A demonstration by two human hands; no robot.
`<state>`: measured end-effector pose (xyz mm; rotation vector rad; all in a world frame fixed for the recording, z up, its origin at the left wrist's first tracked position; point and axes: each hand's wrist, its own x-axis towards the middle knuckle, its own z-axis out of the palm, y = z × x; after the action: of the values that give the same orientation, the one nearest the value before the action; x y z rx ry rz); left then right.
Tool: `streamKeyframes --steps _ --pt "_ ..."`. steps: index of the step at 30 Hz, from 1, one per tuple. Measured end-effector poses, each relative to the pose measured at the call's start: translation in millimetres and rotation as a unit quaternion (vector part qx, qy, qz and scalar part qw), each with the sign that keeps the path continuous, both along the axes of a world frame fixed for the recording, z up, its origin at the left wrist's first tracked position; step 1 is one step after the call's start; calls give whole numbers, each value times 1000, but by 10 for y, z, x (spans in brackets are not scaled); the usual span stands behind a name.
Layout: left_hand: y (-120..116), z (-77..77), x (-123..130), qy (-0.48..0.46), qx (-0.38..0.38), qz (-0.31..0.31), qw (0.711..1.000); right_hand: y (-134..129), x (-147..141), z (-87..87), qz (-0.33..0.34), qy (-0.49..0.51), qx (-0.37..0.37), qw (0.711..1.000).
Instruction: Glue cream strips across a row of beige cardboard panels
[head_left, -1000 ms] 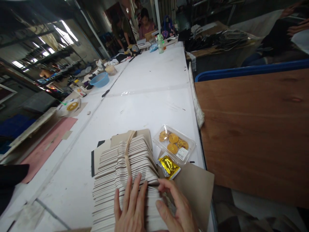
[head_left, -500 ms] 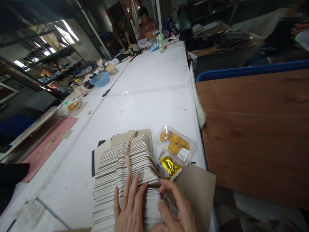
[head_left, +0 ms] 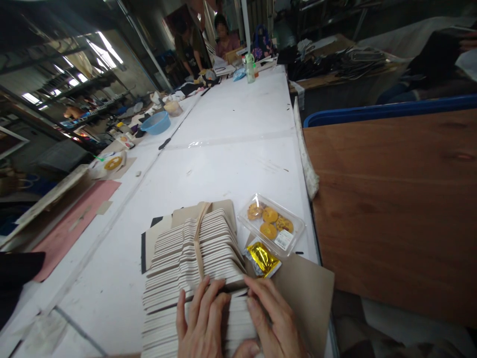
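Note:
A long row of thin white-and-grey layered pieces (head_left: 219,233), maybe board or fabric, lies overlapping on the table in front of me. A tan band (head_left: 198,243) runs lengthwise over it. My left hand (head_left: 203,318) rests on top of the row, its fingers apart and slightly bent. At the row's right edge, my right hand (head_left: 278,318) has finger and thumb close together on the edge of a piece. A dark gap shows between the pieces there. The lower ends of both hands run out of view.
Right of the row lie a clear box of cookies (head_left: 271,223), a gold foil packet (head_left: 264,258) and a grey-brown board (head_left: 309,293). A wooden board (head_left: 395,209) stands to the right. A blue basin (head_left: 155,123) and a bottle (head_left: 249,69) are farther off, with people at the far end.
My left fingers have drawn back toward me and bent more. My right finger and thumb have come closer together at the row's edge, where the gap now looks wider.

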<state>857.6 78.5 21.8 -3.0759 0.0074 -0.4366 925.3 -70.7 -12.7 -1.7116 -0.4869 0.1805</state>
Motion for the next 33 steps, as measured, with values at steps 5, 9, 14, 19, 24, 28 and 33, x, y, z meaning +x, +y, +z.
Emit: streamKeyframes --steps 5,9,14,19,24,28,33 --pt "-2 -18 -1 -22 2 -11 1000 -17 -39 -21 -3 -28 -18 999" --pt "-2 -38 -2 -27 1 -12 1000 -9 -63 -50 -15 -52 -28 998" --pt "53 1 11 -25 21 -38 999 -7 -74 -62 -53 -67 -47 995" --pt "132 65 26 1 60 -92 994 -29 -34 -66 -48 -108 -95 988" --pt "88 41 32 -15 30 -66 997 -24 -33 -80 -33 -108 -77 991" --pt "50 7 20 -30 -9 -24 999 -12 -68 -88 -48 -103 -40 993" --pt "69 25 23 10 14 -25 1000 15 -14 -24 -47 -49 -34 997"
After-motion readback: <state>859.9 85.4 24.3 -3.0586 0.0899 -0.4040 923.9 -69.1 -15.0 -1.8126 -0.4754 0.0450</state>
